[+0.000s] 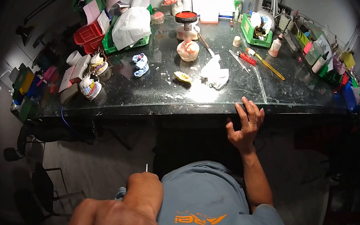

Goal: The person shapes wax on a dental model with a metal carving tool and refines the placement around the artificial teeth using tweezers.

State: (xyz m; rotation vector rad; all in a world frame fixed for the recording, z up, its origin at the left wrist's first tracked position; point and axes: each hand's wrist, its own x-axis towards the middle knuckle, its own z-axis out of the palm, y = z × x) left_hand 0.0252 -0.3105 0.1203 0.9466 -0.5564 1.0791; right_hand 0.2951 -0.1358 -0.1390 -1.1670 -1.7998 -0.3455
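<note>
My right hand (246, 122) is at the front edge of the black worktable (234, 104), fingers spread and slightly bent, holding nothing. Behind it lies a crumpled white tissue (215, 73). My left hand (118, 221) is raised very close to the camera at the bottom; its back and knuckles show, the fingers are hidden. A thin white stick (146, 168) pokes up beyond the bent left arm; whether anything holds it, I cannot make out. On the table stand a whitish, pink-topped lump (188, 51), a small yellow piece (182, 76) and a blue-and-white piece (140, 65).
A red-handled tool (247, 58), a thin metal tool (240, 62) and a yellow-handled brush (268, 66) lie at right, near a dropper bottle (275, 45). Green bin (255, 40) behind. Red bin (87, 37) and white bag (131, 26) at left. Chair (43, 186) below.
</note>
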